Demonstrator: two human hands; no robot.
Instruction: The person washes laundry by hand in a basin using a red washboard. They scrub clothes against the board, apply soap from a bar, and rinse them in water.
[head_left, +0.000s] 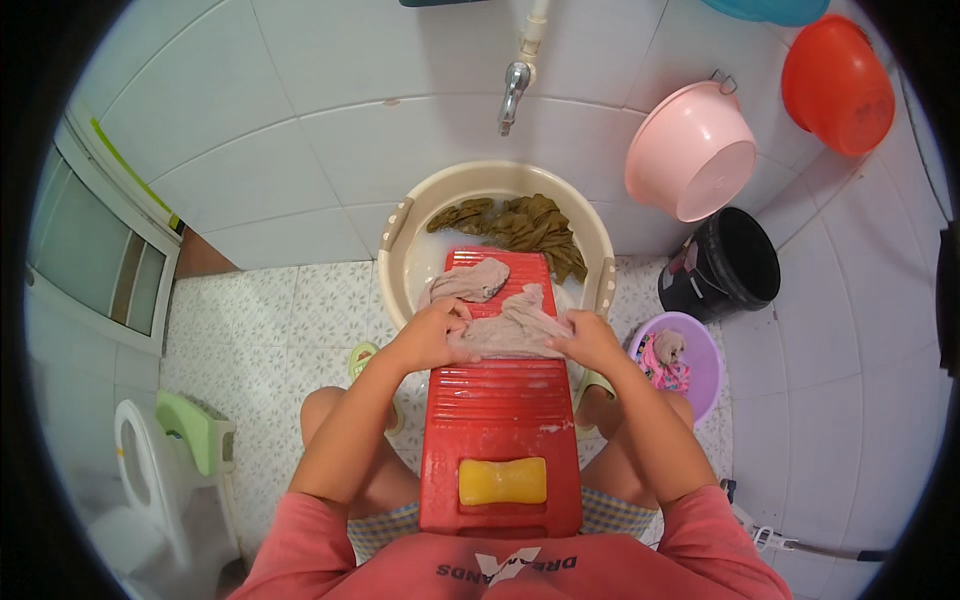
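Observation:
A wet, greyish-pink cloth (506, 334) stretches across the ridges of a red plastic washboard (499, 390). My left hand (439, 334) grips its left end, and my right hand (589, 337) pinches the right end. Another part of similar cloth (472, 279) lies bunched higher on the board; whether it is one piece with the held cloth, I cannot tell. The board slopes from my lap into a beige washtub (596, 214). Cloudy water and a soaked olive-brown garment (536, 229) fill the tub's far side. A yellow bar of soap (502, 481) rests in the board's recess near me.
A chrome tap (514, 94) juts from the tiled wall above the tub. To the right stand a purple basin (709, 375) with clothes and a black bucket (690, 262). Pink (697, 150) and red basins (840, 86) hang above. A green-and-white stool (187, 435) is at left.

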